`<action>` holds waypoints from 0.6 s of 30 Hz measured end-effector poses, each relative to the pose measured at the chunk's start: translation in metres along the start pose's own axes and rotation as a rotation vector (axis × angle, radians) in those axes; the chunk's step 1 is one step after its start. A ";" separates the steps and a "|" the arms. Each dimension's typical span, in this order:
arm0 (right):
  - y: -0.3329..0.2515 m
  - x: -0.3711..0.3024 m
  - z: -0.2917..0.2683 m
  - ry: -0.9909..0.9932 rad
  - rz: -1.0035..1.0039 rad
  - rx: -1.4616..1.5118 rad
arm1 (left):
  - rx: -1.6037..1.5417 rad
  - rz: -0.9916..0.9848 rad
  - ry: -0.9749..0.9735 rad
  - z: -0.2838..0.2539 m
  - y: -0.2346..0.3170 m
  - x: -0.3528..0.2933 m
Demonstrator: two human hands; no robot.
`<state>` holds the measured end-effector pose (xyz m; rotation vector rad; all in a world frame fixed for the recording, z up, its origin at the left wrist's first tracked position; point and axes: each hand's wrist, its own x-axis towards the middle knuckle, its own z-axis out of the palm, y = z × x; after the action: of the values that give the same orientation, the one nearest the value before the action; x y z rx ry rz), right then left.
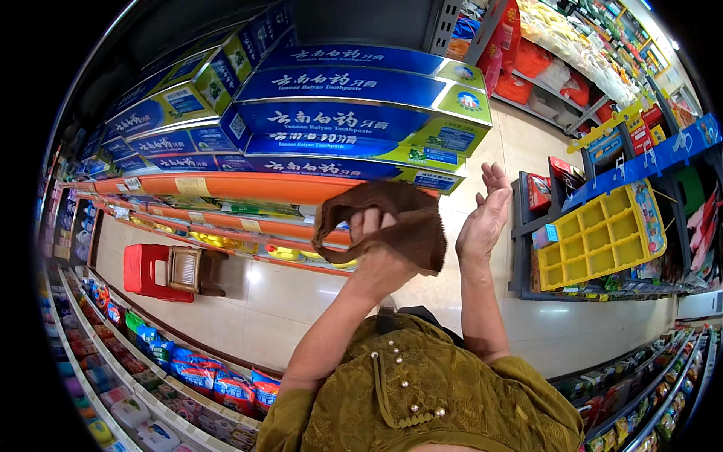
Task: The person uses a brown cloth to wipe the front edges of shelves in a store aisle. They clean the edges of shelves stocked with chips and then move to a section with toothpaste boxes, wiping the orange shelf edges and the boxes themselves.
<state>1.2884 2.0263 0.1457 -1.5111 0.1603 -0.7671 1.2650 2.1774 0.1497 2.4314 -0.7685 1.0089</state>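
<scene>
My left hand (382, 265) is closed on a dark brown cloth (419, 235), which loops around the fingers and hangs over to the right. The cloth is in front of the orange shelf edge (260, 188), near its right end; whether it touches the edge I cannot tell. Just above lie long blue and green toothpaste boxes (339, 117), stacked in several layers. My right hand (486, 218) is raised to the right of the cloth, holding nothing, its fingers stretched upward and the palm turned toward the left.
More blue boxes (173, 113) fill the shelf's left part. A red stool (147, 273) and a brown stool (194, 270) stand on the tiled floor at left. To the right, a yellow compartment tray (602, 239) sits on a dark rack. Bagged goods (203, 377) line the lower-left shelves.
</scene>
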 end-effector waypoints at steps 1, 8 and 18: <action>0.002 -0.002 -0.001 -0.013 -0.003 -0.011 | 0.027 -0.002 0.075 0.000 0.000 0.000; 0.009 -0.010 0.001 -0.066 0.006 -0.019 | 0.107 0.007 0.147 0.002 0.003 0.003; 0.008 -0.011 -0.003 -0.026 0.090 -0.017 | -0.010 0.010 -0.107 0.000 -0.007 -0.004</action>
<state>1.2808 2.0286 0.1340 -1.5191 0.2144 -0.6756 1.2668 2.1838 0.1461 2.4920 -0.8195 0.8830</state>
